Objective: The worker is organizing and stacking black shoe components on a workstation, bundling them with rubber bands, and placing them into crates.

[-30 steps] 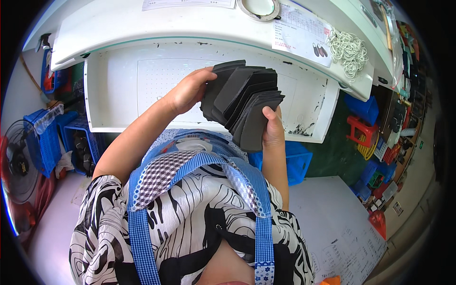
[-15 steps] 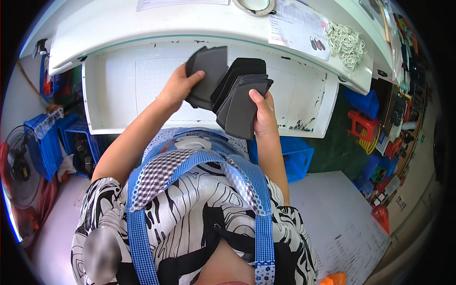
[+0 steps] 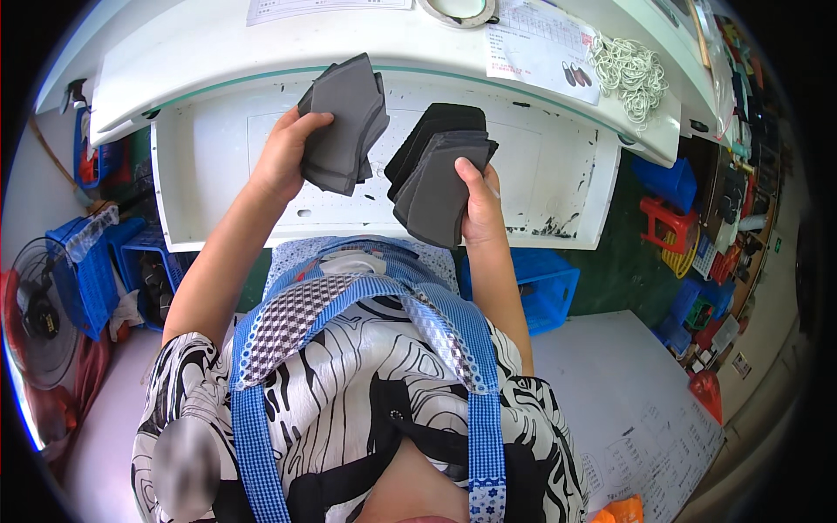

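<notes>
Above the white table [image 3: 218, 166], the left hand [image 3: 283, 157] is closed on a small stack of dark grey pads [image 3: 344, 122], thumb on top. Just beside it, apart, the right hand [image 3: 479, 205] clamps a larger fanned stack [image 3: 436, 174], thumb across its face.

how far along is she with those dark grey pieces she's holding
Done: the pieces are split into two bunches held apart. In hand: the left hand grips a few grey pieces; the right hand holds the larger fanned stack. Left: none lies on the white table yet, so most handling remains.
</notes>
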`<state>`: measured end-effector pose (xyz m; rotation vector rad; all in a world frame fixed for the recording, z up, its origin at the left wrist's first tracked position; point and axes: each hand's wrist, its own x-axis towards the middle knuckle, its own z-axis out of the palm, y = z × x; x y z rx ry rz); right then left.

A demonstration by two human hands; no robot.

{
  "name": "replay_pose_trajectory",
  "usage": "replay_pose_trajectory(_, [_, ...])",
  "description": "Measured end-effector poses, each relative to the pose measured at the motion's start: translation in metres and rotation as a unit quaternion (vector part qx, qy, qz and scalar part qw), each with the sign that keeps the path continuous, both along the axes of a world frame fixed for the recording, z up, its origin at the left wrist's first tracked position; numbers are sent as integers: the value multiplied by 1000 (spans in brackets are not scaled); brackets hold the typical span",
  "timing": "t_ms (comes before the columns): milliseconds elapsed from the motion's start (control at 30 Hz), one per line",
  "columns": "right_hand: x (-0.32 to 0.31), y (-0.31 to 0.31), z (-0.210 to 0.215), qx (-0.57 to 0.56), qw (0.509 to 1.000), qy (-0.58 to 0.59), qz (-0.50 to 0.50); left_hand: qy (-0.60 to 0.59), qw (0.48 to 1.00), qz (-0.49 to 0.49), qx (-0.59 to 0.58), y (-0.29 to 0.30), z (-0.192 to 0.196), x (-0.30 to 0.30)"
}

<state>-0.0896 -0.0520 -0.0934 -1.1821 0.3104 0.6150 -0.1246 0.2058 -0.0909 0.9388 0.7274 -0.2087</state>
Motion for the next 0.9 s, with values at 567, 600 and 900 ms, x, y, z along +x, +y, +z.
replay_pose_trajectory(567, [-4, -6, -4, 1, 999, 4, -43, -29, 993, 42, -105, -2, 4, -6])
replay_pose_trajectory(600, [-4, -5, -4, -1, 999, 3, -41, -29, 993, 43, -106, -2, 4, -6])
replay_pose_trajectory(900, [-6, -1, -8, 2, 998, 4, -55, -22, 997, 9, -78, -7, 14, -10])
